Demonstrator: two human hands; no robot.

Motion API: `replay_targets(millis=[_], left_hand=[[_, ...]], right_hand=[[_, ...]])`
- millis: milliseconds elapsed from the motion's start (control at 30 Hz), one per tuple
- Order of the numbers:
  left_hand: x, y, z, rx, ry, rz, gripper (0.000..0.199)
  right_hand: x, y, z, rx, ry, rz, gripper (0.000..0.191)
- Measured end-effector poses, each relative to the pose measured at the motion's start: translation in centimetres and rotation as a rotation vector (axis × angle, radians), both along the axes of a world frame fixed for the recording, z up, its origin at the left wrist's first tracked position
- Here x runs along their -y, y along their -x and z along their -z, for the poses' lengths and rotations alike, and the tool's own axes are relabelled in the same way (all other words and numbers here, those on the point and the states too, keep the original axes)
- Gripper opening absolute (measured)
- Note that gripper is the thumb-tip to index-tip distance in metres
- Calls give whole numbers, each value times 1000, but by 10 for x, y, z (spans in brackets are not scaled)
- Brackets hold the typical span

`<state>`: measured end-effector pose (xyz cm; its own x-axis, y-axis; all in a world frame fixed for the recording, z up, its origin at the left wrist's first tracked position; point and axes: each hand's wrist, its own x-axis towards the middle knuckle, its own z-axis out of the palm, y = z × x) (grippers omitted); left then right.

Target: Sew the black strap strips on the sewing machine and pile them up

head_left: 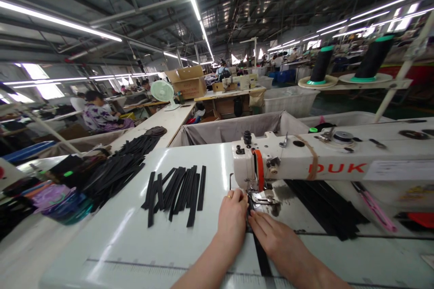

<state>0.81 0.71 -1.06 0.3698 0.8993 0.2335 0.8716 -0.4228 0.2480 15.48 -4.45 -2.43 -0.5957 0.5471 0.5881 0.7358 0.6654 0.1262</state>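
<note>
At the needle end of a white sewing machine (288,158), both my hands are on a black fabric strip (260,255). My left hand (233,214), with a ring on one finger, has its fingers closed on the strip's left edge near the presser foot (262,200). Just to the right and nearer me, my right hand (276,235) pinches the same strip. Its tail hangs toward the table's front edge. The strip's far end is hidden by my fingers and the machine head. Left of my hands lies a loose group of black strips (176,192).
More black strips (325,207) lie under the machine arm, beside a pink-handled cutter (375,207). A large heap of strips (118,167) covers the left side table, near a purple and blue container (61,203). Thread cones (322,65) stand behind; a person (101,113) sits far left.
</note>
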Motion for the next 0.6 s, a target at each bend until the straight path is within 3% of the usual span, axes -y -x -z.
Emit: replay_targets(millis=[267,600], left_hand=[[1,5,-8,156,-14,104,21],[6,7,-10,236,-25,128,25]], right_hand=[[-8,-6,-7,-5,74,-1,49],[2,-23,-21,-151,410,-161,28]])
